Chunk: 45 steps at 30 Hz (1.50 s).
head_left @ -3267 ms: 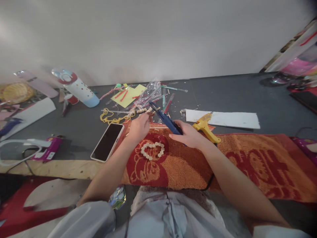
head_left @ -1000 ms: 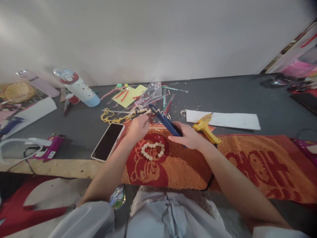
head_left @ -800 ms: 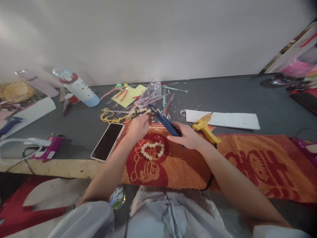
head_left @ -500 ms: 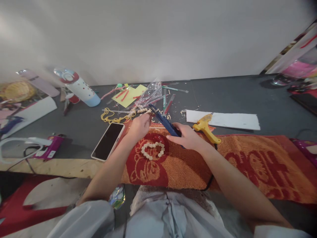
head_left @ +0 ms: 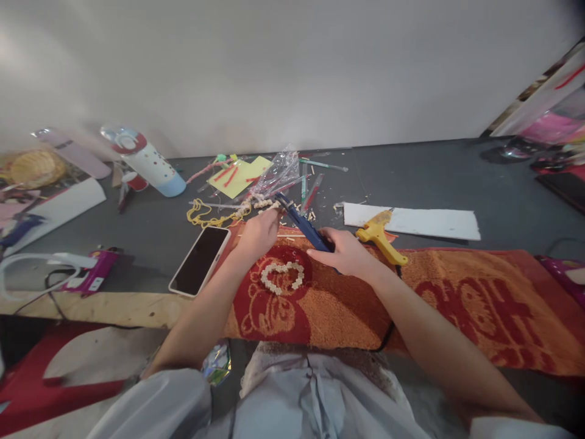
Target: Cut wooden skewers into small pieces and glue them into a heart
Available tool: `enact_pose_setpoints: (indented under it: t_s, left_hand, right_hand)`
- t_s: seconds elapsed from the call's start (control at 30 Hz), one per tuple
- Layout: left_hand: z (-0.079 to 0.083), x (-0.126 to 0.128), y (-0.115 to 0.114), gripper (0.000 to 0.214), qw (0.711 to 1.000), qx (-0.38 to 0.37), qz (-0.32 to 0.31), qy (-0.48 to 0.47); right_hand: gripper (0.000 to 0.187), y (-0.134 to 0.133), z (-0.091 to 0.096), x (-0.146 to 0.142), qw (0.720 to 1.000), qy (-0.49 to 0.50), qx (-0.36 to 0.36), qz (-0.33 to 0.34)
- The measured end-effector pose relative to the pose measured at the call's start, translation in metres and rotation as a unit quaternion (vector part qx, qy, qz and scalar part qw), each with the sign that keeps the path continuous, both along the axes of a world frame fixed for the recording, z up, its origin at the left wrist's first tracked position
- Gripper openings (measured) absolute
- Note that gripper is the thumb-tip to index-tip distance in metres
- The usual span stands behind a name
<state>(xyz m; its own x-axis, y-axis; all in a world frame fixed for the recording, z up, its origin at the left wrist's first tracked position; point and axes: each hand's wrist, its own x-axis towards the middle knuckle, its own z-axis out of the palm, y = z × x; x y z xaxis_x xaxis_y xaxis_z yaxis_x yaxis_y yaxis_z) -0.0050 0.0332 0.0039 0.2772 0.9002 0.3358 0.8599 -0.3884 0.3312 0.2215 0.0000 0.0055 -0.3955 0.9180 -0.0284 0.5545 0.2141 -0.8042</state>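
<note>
My right hand (head_left: 345, 251) is wrapped around a long dark blue tool (head_left: 307, 227) that looks like a stapler, its far end pointing up and left. Beside that end, my left hand (head_left: 261, 231) is closed in a pinch; what its fingers hold is too small to make out. A heart-shaped ring of small cream pieces (head_left: 267, 284) lies on the orange and red towel (head_left: 347, 311) below my hands. Small cream bits (head_left: 311, 216) are scattered near the tool, and a cream strand (head_left: 242, 210) lies just beyond my left hand.
A white phone (head_left: 200, 261) lies left of my left hand. To the right are a yellow glue gun (head_left: 381, 238) and a white strip (head_left: 439, 223). Behind lie clear plastic wrapping (head_left: 281, 171), yellow paper (head_left: 235, 182) and yellow yarn (head_left: 196, 213). A spotted bottle (head_left: 150, 164) leans at the left.
</note>
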Motion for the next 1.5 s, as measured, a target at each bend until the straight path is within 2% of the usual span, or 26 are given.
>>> enact_pose_setpoints:
  t_s: [0.37,0.53,0.67,0.9,1.1,1.2,1.5]
  left_hand:
    - [-0.01,-0.01,0.005,0.02,0.996,0.084,-0.028,0.01]
    - [-0.008,-0.008,0.004,0.024,0.996,0.073,-0.017,-0.04]
    - [0.0,-0.001,0.0,0.023,0.993,0.035,-0.023,-0.109]
    - [0.018,0.004,-0.006,0.033,0.965,-0.122,-0.068,-0.223]
    - [0.024,0.0,-0.006,0.044,0.9,-0.277,-0.099,-0.323]
    - [0.024,-0.002,-0.005,0.05,0.894,-0.29,-0.1,-0.327]
    - [0.025,-0.001,-0.003,0.043,0.92,-0.248,-0.102,-0.286]
  right_hand:
    - [0.035,0.004,-0.002,0.007,0.998,0.045,-0.031,0.043]
    - [0.037,0.003,0.0,0.002,1.0,0.014,0.006,0.027]
    - [0.044,0.002,0.0,0.001,0.999,0.002,0.03,0.024]
    - [0.048,0.004,0.0,0.007,0.998,-0.013,0.037,0.049]
    - [0.046,0.005,0.002,0.01,0.997,-0.008,0.024,0.067]
    - [0.043,0.005,0.002,0.01,0.998,-0.012,0.017,0.065]
    - [0.037,0.005,0.001,0.008,0.999,0.011,-0.008,0.048]
